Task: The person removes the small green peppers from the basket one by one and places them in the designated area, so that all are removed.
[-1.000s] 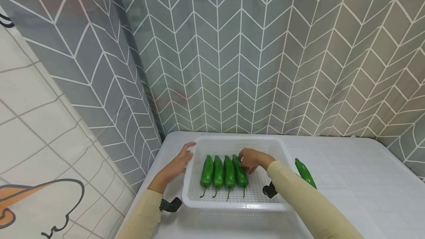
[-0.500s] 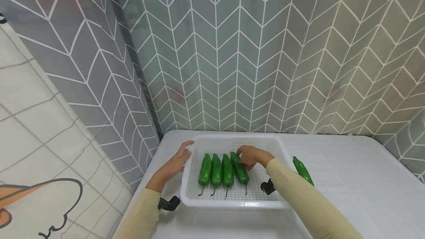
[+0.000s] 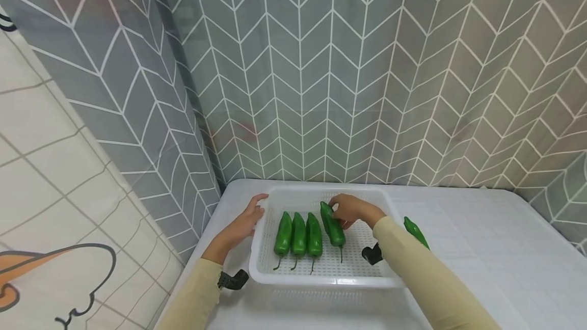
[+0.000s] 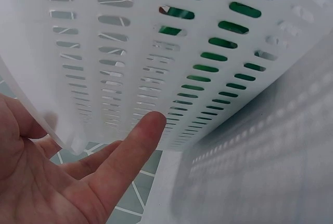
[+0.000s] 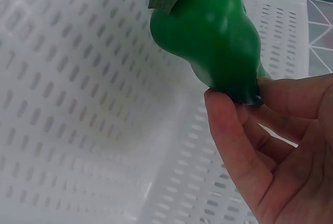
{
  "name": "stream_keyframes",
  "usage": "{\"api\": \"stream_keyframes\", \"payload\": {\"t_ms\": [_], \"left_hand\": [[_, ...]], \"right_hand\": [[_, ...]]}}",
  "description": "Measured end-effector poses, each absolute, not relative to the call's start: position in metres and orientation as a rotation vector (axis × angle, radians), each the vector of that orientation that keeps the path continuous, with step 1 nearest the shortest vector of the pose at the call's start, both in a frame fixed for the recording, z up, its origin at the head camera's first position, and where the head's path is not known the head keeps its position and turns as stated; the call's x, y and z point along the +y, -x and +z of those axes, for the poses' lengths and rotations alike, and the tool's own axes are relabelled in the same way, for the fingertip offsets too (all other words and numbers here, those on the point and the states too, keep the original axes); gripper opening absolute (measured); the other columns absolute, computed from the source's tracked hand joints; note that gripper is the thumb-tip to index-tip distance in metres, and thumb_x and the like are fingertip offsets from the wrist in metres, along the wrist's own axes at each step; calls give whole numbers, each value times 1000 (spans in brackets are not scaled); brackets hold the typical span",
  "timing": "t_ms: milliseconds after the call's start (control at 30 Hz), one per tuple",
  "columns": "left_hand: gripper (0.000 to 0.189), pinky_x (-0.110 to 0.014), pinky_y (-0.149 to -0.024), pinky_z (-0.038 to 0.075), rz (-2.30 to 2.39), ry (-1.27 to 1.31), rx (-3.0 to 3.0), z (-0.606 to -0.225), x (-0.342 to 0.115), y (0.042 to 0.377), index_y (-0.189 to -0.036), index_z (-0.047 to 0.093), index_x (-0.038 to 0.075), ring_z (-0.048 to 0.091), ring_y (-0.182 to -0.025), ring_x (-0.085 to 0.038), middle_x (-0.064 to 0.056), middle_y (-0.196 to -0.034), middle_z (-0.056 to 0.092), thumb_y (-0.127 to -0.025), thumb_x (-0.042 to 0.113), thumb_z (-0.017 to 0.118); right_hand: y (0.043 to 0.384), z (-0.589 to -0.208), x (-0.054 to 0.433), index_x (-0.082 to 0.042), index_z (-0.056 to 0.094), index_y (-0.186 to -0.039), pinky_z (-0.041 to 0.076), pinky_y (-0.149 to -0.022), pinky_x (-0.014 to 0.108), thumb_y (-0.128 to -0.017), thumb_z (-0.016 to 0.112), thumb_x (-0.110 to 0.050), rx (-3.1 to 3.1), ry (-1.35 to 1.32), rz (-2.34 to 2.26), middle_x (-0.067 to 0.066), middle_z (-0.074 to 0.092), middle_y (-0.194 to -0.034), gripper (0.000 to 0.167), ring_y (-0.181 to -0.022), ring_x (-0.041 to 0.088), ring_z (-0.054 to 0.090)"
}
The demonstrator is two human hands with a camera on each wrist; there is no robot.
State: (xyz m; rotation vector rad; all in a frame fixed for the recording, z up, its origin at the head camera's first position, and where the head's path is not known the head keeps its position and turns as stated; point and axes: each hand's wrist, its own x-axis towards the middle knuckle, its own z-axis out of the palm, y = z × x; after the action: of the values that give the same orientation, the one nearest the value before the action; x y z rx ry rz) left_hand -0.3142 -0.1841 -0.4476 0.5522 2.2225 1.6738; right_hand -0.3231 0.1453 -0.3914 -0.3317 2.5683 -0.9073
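Note:
My right hand [image 3: 350, 209] pinches a green chili pepper [image 3: 331, 225] in the white perforated plastic basket [image 3: 367, 281]. In the right wrist view the thumb and fingers [image 5: 229, 125] close on the pepper's tapered tip, with its stem at the opposite end. Three more green peppers [image 3: 298, 236] lie side by side to its left, tips away from me and stems toward me. My left hand [image 3: 243, 225] grips the basket's left rim. The left wrist view shows one digit [image 4: 148, 133] against the slotted outer wall and other fingers reaching around the rim.
A loose green pepper [image 3: 415, 230] lies on the white table [image 3: 495, 238] right of the basket, partly behind my right sleeve [image 3: 417, 269]. A patterned grey curtain [image 3: 312, 90] hangs behind the table and along its left side.
My right hand has shifted the pepper slightly right and away from me, widening the gap to the other three. The left hand has stayed on the rim.

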Motion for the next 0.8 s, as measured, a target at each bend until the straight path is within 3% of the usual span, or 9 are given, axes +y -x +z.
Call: {"api": "stream_keyframes", "payload": {"t_ms": [533, 800], "left_hand": [[48, -48, -89, 55, 1659, -513, 2255, -445, -188, 315, -160, 13, 25, 56, -124, -34, -22, -149, 40, -114, 30, 27], [49, -47, -86, 57, 1688, -523, 2205, -450, -185, 318, -160, 13, 25, 57, -123, -34, -22, -148, 40, -114, 31, 29]], "right_hand": [[330, -372, 157, 10, 49, -141, 61, -71, 38, -101, 58, -5, 2566, 406, -987, 15, 70, -98, 44, -82, 25, 73], [327, -367, 172, 12, 46, -142, 61, -73, 41, -101, 57, -5, 2570, 387, -1020, 21, 68, -104, 45, -87, 29, 73]]}}
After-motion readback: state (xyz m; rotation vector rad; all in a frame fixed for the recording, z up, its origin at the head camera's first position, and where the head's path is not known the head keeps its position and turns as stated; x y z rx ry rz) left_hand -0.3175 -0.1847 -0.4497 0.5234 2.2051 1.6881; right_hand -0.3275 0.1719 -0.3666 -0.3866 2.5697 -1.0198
